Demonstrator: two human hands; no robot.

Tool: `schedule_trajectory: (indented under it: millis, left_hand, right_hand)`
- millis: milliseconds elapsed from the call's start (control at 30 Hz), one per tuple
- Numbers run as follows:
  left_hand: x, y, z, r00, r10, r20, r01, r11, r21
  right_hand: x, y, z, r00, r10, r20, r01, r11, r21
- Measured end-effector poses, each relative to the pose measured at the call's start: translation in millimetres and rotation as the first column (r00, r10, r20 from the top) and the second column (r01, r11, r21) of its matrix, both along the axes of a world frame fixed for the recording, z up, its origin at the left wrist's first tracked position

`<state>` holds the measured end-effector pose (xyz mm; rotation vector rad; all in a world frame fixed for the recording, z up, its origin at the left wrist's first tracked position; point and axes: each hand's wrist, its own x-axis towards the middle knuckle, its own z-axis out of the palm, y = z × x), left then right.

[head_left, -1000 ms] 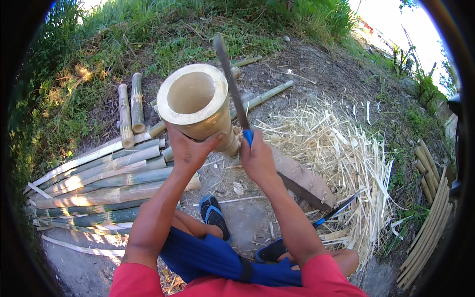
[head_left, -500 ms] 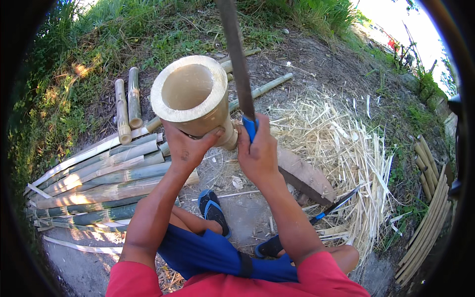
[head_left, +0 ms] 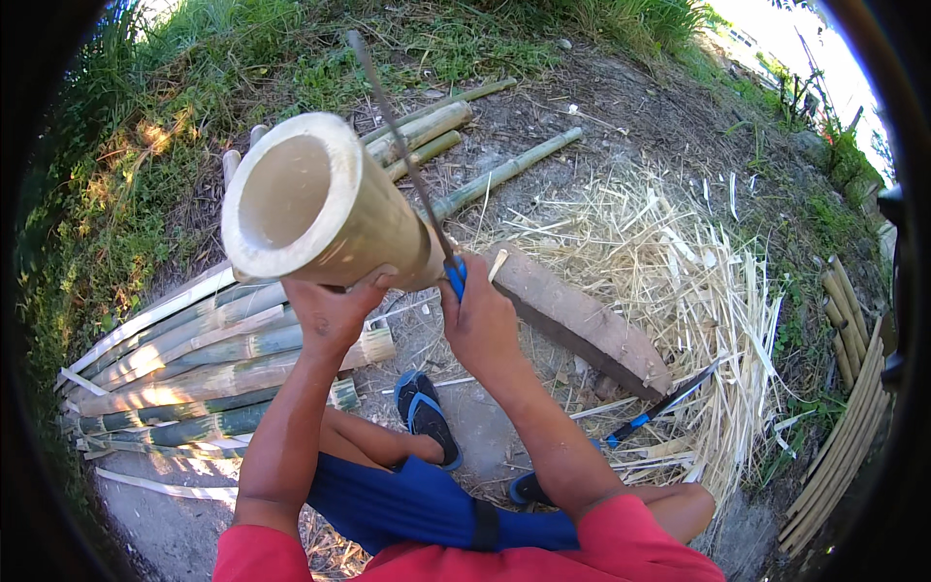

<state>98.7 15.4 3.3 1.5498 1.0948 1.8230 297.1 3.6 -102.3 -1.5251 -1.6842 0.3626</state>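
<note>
A thick, pale bamboo section (head_left: 378, 233) is held up and tilted, its wide hollow end facing up and to the left. My left hand (head_left: 333, 315) grips it from below; some fingers are hidden behind the tube. My right hand (head_left: 480, 320) is closed round the blue handle of a long-bladed knife (head_left: 456, 275). The dark blade points up and away, crossing in front of the bamboo's right side. Close by the right hand, a heavy wooden block (head_left: 582, 315) lies on the ground.
Split bamboo strips (head_left: 233, 339) are stacked at the left. Pale shavings (head_left: 698, 301) spread at the right, with a second blue-handled knife (head_left: 635, 423) beside them. Bamboo poles (head_left: 504, 175) lie farther off, and thin canes (head_left: 839, 446) lie at the far right.
The bamboo has moved left and tipped so its open end faces more leftward. The knife has shifted left, its blade now turned edge-on and leaning left.
</note>
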Motion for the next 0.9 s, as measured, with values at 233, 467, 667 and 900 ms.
schedule_trajectory:
  millis: [233,467,667,900]
  left_hand:
    - [-17.5,11.6,-13.5,0.991,0.047,0.128,-0.060,0.993,0.098]
    - [-22.7,34.7,-21.9,0.980,0.177,0.095,-0.181,0.983,0.033]
    - [-38.9,57.4,-7.1,0.971,0.141,0.193,-0.152,0.987,0.043]
    - [-65.7,66.0,0.2,0.949,0.093,0.300,-0.139,0.981,0.134]
  right_hand:
    - [40.5,54.7,-102.5,0.966,-0.049,0.255,0.192,0.796,-0.573]
    - [28.0,17.2,-147.1,0.973,-0.039,0.227,0.152,0.848,-0.508]
    - [44.2,22.3,-172.6,0.956,-0.038,0.291,0.203,0.800,-0.564]
    - [-4.0,-14.7,-128.5,0.994,0.011,0.112,0.024,0.954,-0.300]
